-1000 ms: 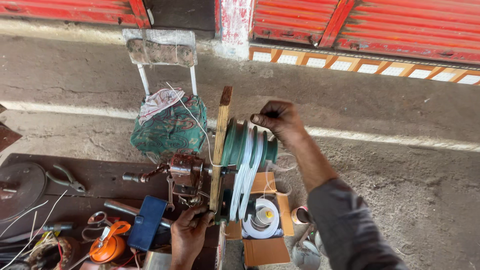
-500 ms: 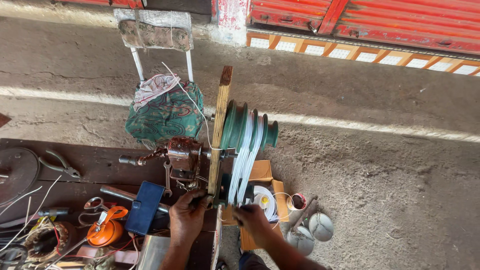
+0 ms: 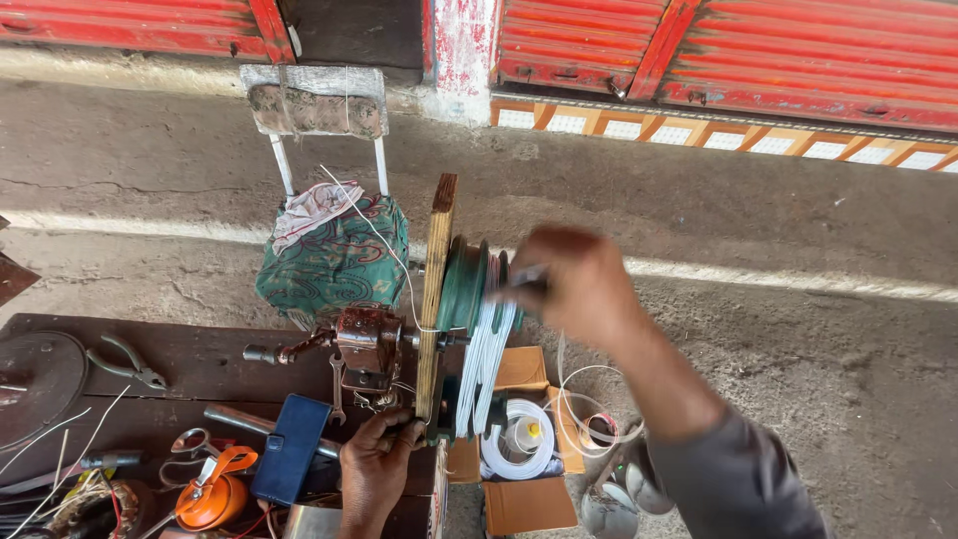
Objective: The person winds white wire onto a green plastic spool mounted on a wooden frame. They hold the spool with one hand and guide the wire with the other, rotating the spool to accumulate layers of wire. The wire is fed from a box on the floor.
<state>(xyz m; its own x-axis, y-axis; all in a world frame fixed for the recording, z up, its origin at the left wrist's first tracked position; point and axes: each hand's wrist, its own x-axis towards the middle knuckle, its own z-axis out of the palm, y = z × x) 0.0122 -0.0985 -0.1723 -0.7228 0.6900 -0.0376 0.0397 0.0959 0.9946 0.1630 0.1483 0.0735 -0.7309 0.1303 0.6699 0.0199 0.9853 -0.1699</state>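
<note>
A hand winding machine stands at the table's edge: a rusty red gear unit (image 3: 367, 344), an upright wooden board (image 3: 435, 289) and a green spool (image 3: 462, 284) wound with white wire (image 3: 486, 364). My left hand (image 3: 377, 464) grips the board's lower end beside the gear unit. My right hand (image 3: 579, 284) is blurred with motion at the spool's right end. Its fingers are closed on a dark part there.
A dark wooden table (image 3: 200, 364) carries pliers (image 3: 130, 361), a blue phone case (image 3: 291, 449), an orange tool (image 3: 213, 496) and a round metal disc (image 3: 35, 379). A cardboard box (image 3: 524, 499) with a white wire coil sits below the spool. A cloth-covered chair (image 3: 334, 255) stands behind.
My right hand dropped from the spool's top to the board's base, then came back up to the spool's right end. My left hand stayed at the board's lower end.
</note>
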